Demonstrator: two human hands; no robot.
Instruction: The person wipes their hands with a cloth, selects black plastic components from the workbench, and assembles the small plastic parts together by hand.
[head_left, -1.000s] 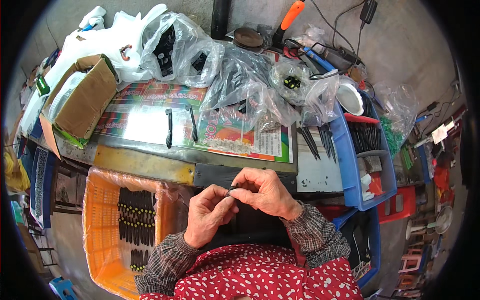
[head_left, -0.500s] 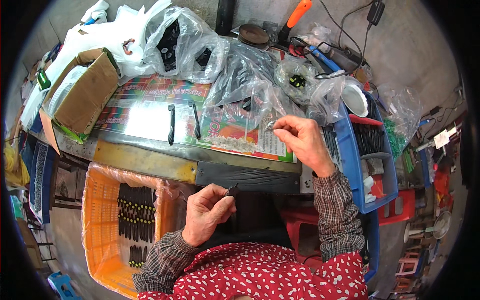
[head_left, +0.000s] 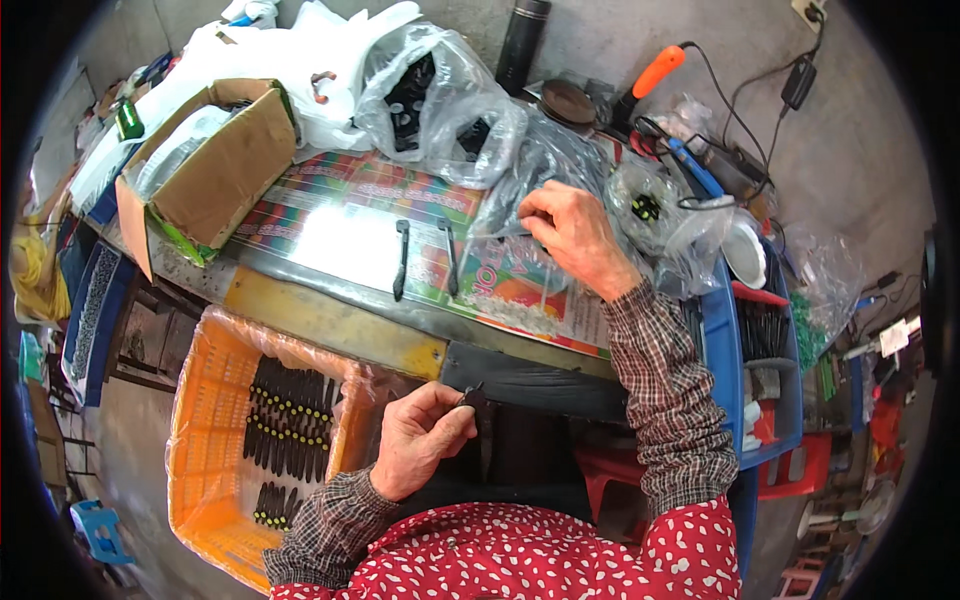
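My left hand (head_left: pixel 420 440) is low near my lap, pinching a small black plastic part (head_left: pixel 477 400) between thumb and fingers. My right hand (head_left: pixel 570 235) reaches forward over the table and its fingers are at the mouth of a clear plastic bag of black parts (head_left: pixel 545 165); whether it grips a piece I cannot tell. Two long black strips (head_left: pixel 402 260) lie side by side on the colourful printed sheet (head_left: pixel 350 205) that covers the table.
An orange crate (head_left: pixel 215 420) lined with plastic holds rows of black pieces at my left. A cardboard box (head_left: pixel 215 170) and more bags (head_left: pixel 430 100) sit at the back. Blue bins (head_left: pixel 725 330) with black parts stand at the right, with tools and cables behind.
My hands, together a second ago, have parted. The right one has reached forward and then left to the clear bag. The left one stays low with the black part.
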